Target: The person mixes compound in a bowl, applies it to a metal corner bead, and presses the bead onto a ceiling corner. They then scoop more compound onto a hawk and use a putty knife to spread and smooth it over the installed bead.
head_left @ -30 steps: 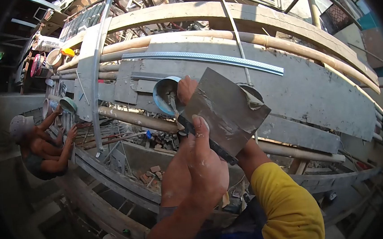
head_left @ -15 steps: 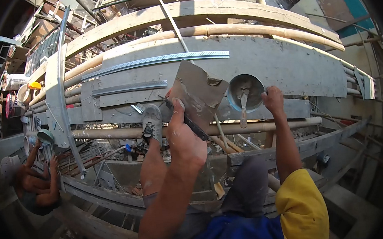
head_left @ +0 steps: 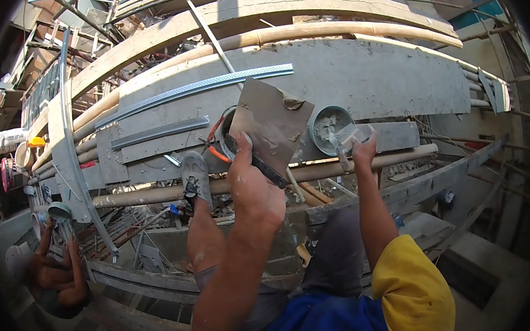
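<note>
My left hand is closed around the dark edge or handle of a flat, square plastering plate smeared with grey-brown mortar. My right hand pinches a small, pale, see-through rectangular piece beside the bowl's right rim. Wet grey mix lies in the round bowl, which rests on the planks. A small trowel leans in the mix, its handle sticking out toward me. Behind the plate, partly hidden, is a round container with an orange-handled tool at it.
Perforated metal strips lie on the grey boards. Bamboo poles run along the far side. My shoe stands at the plank edge. To the left, another person holds a green bowl.
My view has shifted, bringing the round container and orange handles out from behind the plate. My right hand, earlier at the bowl's rim, now shows the see-through piece. The plate stays in my left hand.
</note>
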`<state>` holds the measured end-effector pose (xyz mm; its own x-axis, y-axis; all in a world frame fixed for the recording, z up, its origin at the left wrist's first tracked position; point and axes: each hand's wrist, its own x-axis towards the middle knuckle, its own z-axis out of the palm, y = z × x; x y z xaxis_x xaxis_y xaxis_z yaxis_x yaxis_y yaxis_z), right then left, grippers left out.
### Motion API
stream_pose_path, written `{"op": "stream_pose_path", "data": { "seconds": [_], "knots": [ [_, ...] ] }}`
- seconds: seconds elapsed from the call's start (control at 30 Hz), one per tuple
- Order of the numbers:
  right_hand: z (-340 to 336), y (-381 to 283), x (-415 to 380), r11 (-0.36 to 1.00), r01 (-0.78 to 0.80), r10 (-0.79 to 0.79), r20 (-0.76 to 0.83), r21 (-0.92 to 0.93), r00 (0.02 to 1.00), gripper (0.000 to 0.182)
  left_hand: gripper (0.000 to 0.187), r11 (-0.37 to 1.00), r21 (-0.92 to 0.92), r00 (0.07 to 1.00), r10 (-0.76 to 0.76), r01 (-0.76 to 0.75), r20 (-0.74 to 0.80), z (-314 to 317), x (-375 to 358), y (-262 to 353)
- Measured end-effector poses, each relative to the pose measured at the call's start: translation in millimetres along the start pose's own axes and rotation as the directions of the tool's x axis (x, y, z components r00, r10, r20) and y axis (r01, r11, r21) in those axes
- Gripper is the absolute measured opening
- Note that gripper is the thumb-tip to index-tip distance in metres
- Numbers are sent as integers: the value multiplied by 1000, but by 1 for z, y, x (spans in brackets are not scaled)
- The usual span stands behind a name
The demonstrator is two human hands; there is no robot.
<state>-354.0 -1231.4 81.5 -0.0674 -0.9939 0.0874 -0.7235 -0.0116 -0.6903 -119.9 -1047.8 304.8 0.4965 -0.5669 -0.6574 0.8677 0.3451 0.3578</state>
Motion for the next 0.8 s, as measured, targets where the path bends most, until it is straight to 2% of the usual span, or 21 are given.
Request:
{"op": "stream_pose_path", "data": {
  "seconds": [0.03, 0.07, 0.1, 0.23, 0.3, 0.4, 0.5, 0.53, 0.6, 0.63, 0.7, 0.77, 0.8],
  "knots": [
    [13, 18, -3, 1000, -3, 3, -5, 1, 1000, 42, 35, 1000, 4, 1000, -3, 3, 4, 2, 0, -1],
    [25, 34, -5, 938, -298, 278, 127, 179, 952, 41, 36, 1000, 17, 1000, -9, 10, -22, 4, -1, -1],
    [34, 45, -6, 762, -572, 493, 300, 303, 817, 41, 36, 999, 30, 999, -14, 15, -47, 5, -2, -1],
    [63, 55, -15, 833, -511, 471, 213, 212, 856, 42, 36, 1000, 24, 1000, -19, 19, -2, 0, -2, 4],
    [78, 54, -12, 930, -368, 368, 35, -3, 929, 41, 36, 1000, 11, 999, -15, 14, 40, -1, -2, 7],
    [97, 41, 1, 916, -387, 389, -7, -103, 921, 38, 36, 1000, 6, 998, -17, 17, 57, -4, -3, 10],
    [109, 31, 15, 927, -358, 356, -38, -114, 934, 40, 37, 1000, -3, 999, -10, 10, 35, -5, -4, 9],
    [105, 16, 13, 928, -354, 352, -33, -115, 935, 40, 37, 1000, -6, 999, -5, 5, 32, -7, -4, 9],
    [95, -10, 16, 951, -190, 205, 36, -244, 978, 37, 37, 1000, -13, 999, -15, 16, 51, -11, -4, 10],
    [94, -13, 17, 953, -182, 197, 41, -241, 979, 37, 37, 1000, -19, 999, -7, 8, 50, -10, -6, 11],
    [88, -20, 21, 943, 117, -68, 164, -312, 984, 37, 39, 999, -19, 998, -25, 26, 60, -7, -10, 17],
    [93, -12, 33, 946, 72, 13, 258, -317, 966, 41, 46, 997, -77, 998, 14, -9, 66, -6, -9, 17],
    [80, -41, 26, 967, -72, 143, 282, -246, 949, 47, 49, 999, -35, 1000, -13, 13, 4, -14, -2, 11]
  ]
}}
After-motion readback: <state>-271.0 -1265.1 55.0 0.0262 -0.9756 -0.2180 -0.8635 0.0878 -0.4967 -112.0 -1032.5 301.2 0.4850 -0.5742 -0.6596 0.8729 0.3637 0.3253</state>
